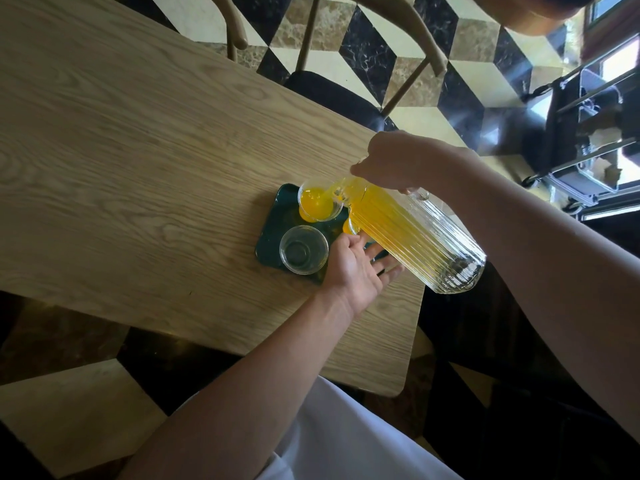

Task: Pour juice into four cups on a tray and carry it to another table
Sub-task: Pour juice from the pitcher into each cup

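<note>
The ribbed glass pitcher (415, 233) tilts over the dark green tray (273, 233) near the wooden table's (138, 150) corner, hiding part of one cup. Juice streams into the far cup (320, 204); the near cup (304, 250) is empty. The right hand (398, 161) grips the pitcher's neck; the left hand (356, 268), fingers spread, rests at the tray's edge. A chair (346, 88) stands beyond.
</note>
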The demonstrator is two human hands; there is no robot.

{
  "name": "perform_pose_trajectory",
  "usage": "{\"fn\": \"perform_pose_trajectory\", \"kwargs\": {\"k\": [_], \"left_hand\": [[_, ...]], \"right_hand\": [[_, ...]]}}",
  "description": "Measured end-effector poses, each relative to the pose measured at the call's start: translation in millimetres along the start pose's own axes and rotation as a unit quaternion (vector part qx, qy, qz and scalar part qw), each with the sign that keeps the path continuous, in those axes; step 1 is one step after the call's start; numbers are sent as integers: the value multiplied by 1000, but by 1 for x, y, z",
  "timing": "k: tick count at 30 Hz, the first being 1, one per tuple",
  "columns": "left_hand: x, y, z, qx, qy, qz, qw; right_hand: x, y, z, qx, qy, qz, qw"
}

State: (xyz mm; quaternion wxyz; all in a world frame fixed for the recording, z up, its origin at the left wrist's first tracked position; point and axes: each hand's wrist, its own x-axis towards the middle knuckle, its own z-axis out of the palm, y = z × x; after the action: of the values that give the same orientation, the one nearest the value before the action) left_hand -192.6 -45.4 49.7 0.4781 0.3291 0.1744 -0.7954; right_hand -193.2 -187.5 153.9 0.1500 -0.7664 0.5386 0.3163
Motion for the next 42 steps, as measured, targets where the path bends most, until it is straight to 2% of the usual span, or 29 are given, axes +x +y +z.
{"fn": "perform_pose_trajectory", "kwargs": {"k": [3,8,13,17,26,33,42], "left_hand": [[-1,4,2,16,4,31,999],[-5,13,2,76,4,64,995],[-7,15,-6,132,31,121,983],[-16,7,-14,181,39,134,974],[-26,-24,-46,192,46,123,972],[-26,-41,-78,177,59,92,978],[-26,-42,-101,176,75,47,980]], "right_hand": [[-5,6,-8,50,15,-13,999],[-14,10,-11,35,72,-9,997],[-24,17,-7,111,95,-9,989],[-47,22,8,178,111,10,978],[-92,17,48,256,118,52,958],[-86,-4,97,264,100,47,958],[-86,-17,121,285,103,63,951]]}}
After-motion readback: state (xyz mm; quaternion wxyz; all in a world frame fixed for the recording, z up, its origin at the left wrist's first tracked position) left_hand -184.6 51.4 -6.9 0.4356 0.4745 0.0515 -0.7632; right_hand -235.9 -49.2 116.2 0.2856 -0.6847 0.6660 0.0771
